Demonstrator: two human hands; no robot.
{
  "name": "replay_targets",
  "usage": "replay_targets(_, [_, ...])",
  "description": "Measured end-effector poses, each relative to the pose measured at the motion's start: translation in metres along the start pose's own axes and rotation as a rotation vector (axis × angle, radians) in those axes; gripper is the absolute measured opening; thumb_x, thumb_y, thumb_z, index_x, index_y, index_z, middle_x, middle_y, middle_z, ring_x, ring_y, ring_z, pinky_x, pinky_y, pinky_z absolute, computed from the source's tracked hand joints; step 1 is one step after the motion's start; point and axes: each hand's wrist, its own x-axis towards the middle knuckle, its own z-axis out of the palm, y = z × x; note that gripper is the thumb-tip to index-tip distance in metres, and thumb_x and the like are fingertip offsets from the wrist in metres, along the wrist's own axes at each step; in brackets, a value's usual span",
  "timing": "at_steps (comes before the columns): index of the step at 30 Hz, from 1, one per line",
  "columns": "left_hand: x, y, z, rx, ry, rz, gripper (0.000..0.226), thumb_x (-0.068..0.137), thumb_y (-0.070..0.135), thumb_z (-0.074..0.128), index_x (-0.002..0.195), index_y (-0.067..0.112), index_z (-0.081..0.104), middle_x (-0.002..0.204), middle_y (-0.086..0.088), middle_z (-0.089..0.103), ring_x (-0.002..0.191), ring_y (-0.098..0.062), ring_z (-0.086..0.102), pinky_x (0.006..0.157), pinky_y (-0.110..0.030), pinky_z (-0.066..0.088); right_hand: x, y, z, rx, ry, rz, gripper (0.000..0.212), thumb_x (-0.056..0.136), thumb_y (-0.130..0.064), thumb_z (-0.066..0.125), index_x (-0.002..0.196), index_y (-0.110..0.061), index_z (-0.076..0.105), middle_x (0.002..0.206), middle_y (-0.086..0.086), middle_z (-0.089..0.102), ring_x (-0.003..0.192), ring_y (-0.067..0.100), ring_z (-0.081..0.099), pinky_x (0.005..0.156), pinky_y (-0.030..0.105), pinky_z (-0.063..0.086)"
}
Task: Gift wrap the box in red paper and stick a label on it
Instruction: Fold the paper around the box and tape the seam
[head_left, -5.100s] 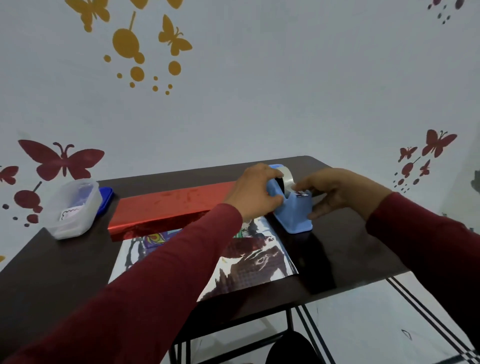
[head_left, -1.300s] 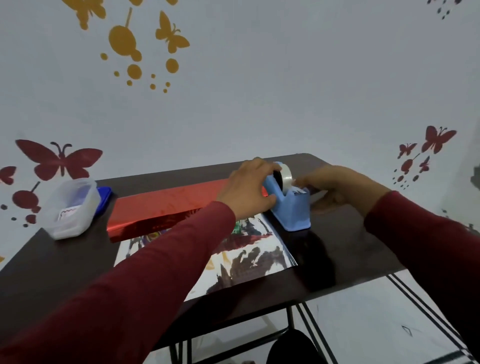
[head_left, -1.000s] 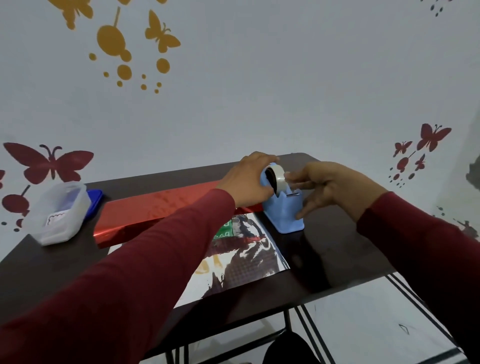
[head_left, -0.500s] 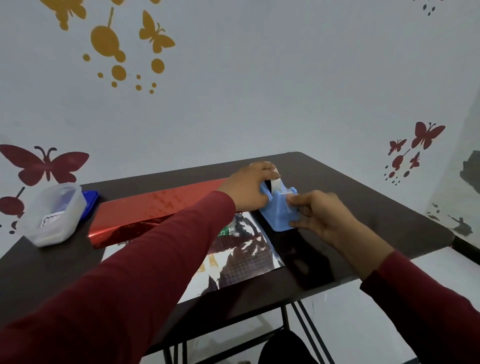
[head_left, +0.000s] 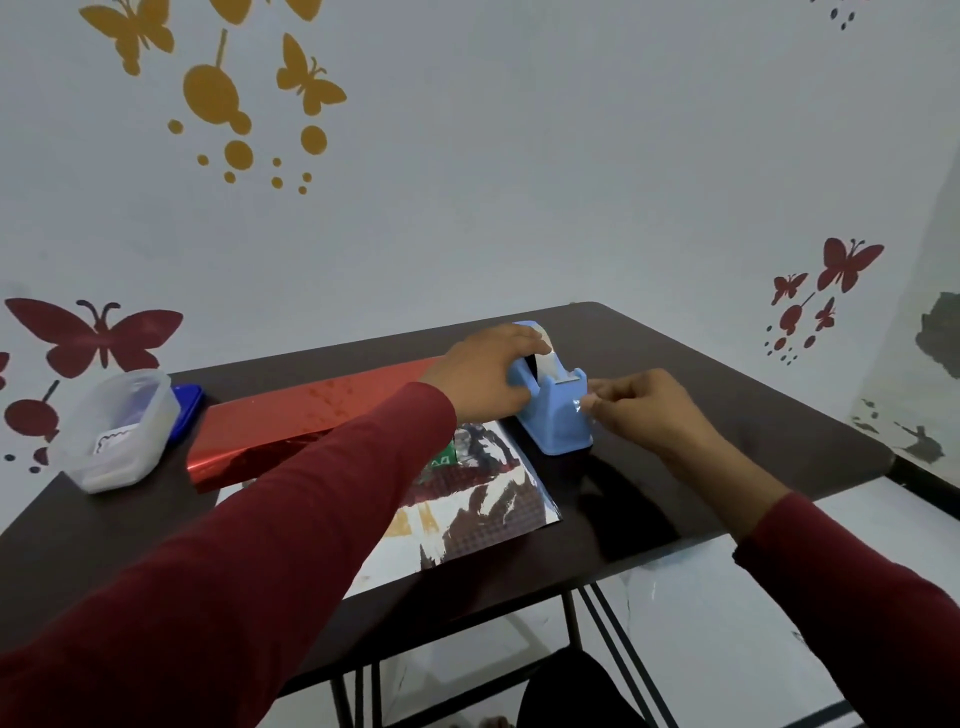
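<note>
Your two arms, in dark red sleeves (head_left: 270, 566), reach forward over the dark table (head_left: 737, 415).

Nearest you on the table lies a sheet of wrapping paper (head_left: 467, 499), its reflective silver side up. Your left forearm crosses over it.

Beyond the sheet, your right hand (head_left: 644, 410) sits just right of the blue tape dispenser (head_left: 556, 410). Its thumb and forefinger pinch a short clear strip of tape (head_left: 577, 408) at the dispenser's cutter end. The other fingers curl inward.

Your left hand (head_left: 483, 379) grips the rear of the dispenser from the left, fingers arched over the tape roll (head_left: 543, 353).

The box in red paper (head_left: 311, 415) lies lengthwise behind the silver sheet, left of the dispenser. Your left wrist hides its right end.

At the far left edge stands a translucent plastic container (head_left: 119, 431) with a blue lid (head_left: 187, 410) beside it. You cannot tell whether its contents are labels.

Butterfly decals (head_left: 93, 338) mark the wall behind.
</note>
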Motion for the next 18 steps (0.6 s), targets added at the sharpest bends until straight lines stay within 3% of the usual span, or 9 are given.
replay_targets(2, [-0.007,-0.004,-0.004,-0.013,0.023,0.008,0.062,0.083,0.015,0.061,0.144,0.025,0.058,0.154,0.005,0.051,0.142,-0.016,0.045,0.113,-0.043,0.043,-0.010,-0.006,-0.002,0.046,0.040,-0.065,0.014,0.093,-0.026,0.075,0.085,-0.018,0.082,0.127,-0.010,0.071,0.114,0.010,0.067,0.104,0.034,0.050])
replay_targets(4, [-0.017,-0.009,-0.010,-0.004,0.051,0.008,0.060,0.084,0.013,0.065,0.143,0.026,0.060,0.151,0.005,0.054,0.140,-0.016,0.047,0.114,-0.040,0.042,-0.026,-0.020,-0.001,0.095,0.101,-0.156,0.011,0.095,-0.026,0.074,0.091,-0.021,0.082,0.126,-0.014,0.071,0.113,0.005,0.067,0.101,0.029,0.049])
replay_targets(9, [-0.069,-0.041,-0.038,0.066,0.125,-0.058,0.047,0.084,0.016,0.070,0.130,0.026,0.070,0.138,0.005,0.065,0.128,-0.014,0.053,0.110,-0.034,0.041,-0.060,-0.059,0.035,0.296,-0.068,-0.264,0.009,0.096,-0.016,0.073,0.098,-0.021,0.081,0.072,-0.015,0.074,0.068,-0.002,0.066,0.069,0.016,0.053])
replay_targets(11, [-0.097,-0.058,-0.051,0.092,0.181,-0.126,0.038,0.085,0.015,0.070,0.121,0.026,0.076,0.126,0.007,0.070,0.116,-0.010,0.056,0.101,-0.028,0.042,-0.067,-0.069,0.063,0.323,-0.149,-0.286,0.010,0.094,-0.012,0.074,0.100,-0.018,0.081,0.066,-0.016,0.071,0.062,-0.004,0.064,0.062,0.012,0.050])
replay_targets(13, [-0.125,-0.077,-0.063,0.111,0.229,-0.207,0.031,0.086,0.015,0.071,0.113,0.027,0.079,0.116,0.008,0.073,0.105,-0.004,0.054,0.094,-0.024,0.041,-0.073,-0.077,0.094,0.328,-0.188,-0.290,0.012,0.092,-0.011,0.076,0.101,-0.017,0.082,0.074,-0.015,0.075,0.067,-0.006,0.067,0.065,0.013,0.051])
replay_targets(16, [-0.163,-0.101,-0.076,0.093,0.274,-0.329,0.020,0.085,0.017,0.075,0.101,0.025,0.083,0.104,0.008,0.076,0.094,-0.001,0.058,0.087,-0.022,0.044,-0.076,-0.084,0.138,0.301,-0.172,-0.282,0.016,0.091,-0.015,0.078,0.104,-0.024,0.082,0.089,-0.011,0.080,0.080,-0.002,0.073,0.080,0.027,0.060])
replay_targets(18, [-0.184,-0.112,-0.080,0.071,0.287,-0.373,0.013,0.084,0.022,0.079,0.096,0.025,0.084,0.097,0.009,0.077,0.090,-0.003,0.064,0.087,-0.025,0.050,-0.079,-0.089,0.164,0.251,-0.147,-0.306,0.029,0.092,-0.018,0.078,0.120,-0.026,0.077,0.084,-0.010,0.080,0.079,0.000,0.073,0.085,0.026,0.060])
